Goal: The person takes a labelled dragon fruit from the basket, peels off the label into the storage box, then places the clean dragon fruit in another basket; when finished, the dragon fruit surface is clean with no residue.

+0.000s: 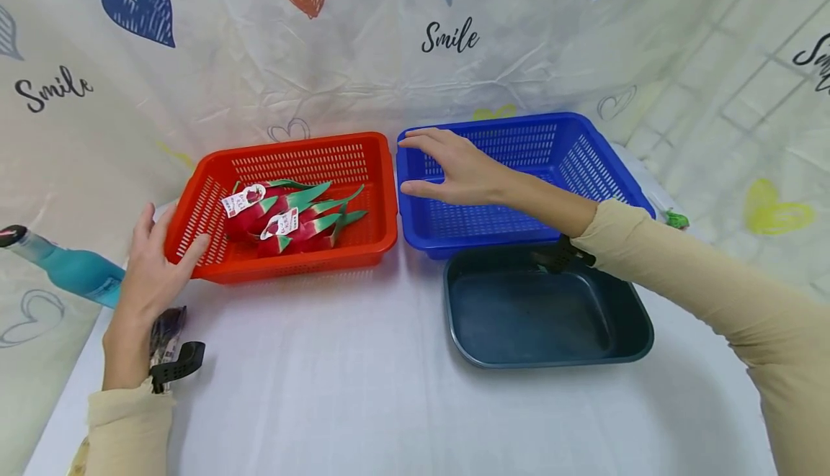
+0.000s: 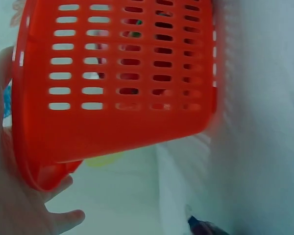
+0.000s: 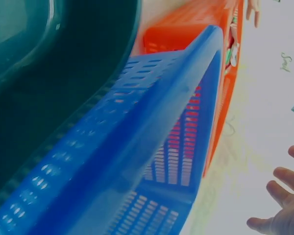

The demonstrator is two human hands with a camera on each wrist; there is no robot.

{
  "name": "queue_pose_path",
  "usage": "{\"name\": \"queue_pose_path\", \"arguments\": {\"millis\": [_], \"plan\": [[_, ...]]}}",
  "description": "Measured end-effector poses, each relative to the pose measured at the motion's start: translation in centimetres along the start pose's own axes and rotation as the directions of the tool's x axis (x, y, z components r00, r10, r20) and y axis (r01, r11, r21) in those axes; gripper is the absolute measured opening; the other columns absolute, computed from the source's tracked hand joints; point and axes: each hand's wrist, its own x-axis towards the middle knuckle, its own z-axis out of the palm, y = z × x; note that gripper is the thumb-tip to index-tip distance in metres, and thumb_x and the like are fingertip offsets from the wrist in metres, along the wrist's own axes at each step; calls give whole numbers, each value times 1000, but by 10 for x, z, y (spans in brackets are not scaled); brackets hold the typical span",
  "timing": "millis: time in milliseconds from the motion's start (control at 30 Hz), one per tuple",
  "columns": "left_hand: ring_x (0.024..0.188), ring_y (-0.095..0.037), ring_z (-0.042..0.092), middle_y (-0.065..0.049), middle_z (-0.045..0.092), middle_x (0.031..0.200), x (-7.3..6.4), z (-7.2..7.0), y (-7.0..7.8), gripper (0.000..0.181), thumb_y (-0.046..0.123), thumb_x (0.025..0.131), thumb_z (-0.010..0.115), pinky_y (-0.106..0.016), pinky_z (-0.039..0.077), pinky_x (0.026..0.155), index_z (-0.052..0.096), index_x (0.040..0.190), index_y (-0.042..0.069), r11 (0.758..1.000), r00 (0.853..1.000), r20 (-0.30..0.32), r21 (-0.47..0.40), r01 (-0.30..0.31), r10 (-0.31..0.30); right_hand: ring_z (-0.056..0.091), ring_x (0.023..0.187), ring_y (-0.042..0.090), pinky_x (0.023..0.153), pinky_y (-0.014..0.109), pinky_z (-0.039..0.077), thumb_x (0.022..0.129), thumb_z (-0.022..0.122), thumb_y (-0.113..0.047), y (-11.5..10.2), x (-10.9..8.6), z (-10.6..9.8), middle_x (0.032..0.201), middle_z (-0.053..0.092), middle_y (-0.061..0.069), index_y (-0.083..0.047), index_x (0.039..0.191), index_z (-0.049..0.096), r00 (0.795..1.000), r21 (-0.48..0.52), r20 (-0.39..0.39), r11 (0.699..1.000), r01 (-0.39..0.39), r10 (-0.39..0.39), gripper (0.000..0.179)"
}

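The left hand (image 1: 155, 260) is at the left end of the red basket (image 1: 292, 266), fingers loosely spread and thumb apart by the near corner; it has no closed hold, and whether it touches the rim I cannot tell; in the red basket lie pink dragon fruits (image 1: 277, 209) with green leaves and white labels; the right hand (image 1: 457, 166) is over the left end of the blue basket (image 1: 480, 243), fingers apart and thumb well away from them, with nothing in its grasp; the blue basket stands just beside the red one, to its right; in front of the blue basket, on the white table (image 1: 324, 361), is a dark tray (image 1: 545, 328); a blue bottle (image 1: 81, 272) shows beyond the left hand; a patterned cloth (image 1: 363, 51) hangs behind the baskets
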Motion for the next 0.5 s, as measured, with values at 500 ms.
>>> {"name": "queue_pose_path", "arguments": {"millis": [500], "plan": [[125,-49,36,-29,24,151,-2,0,-4,87,49,94,53,-71,43,88,5,156,11,1000,991,131,-15,9,-7,31,144,24,119,52,25,88,52,-64,-56,54,17,155,37,5,-19,149,36,967,-206,209,960,191,-148,77]]}}
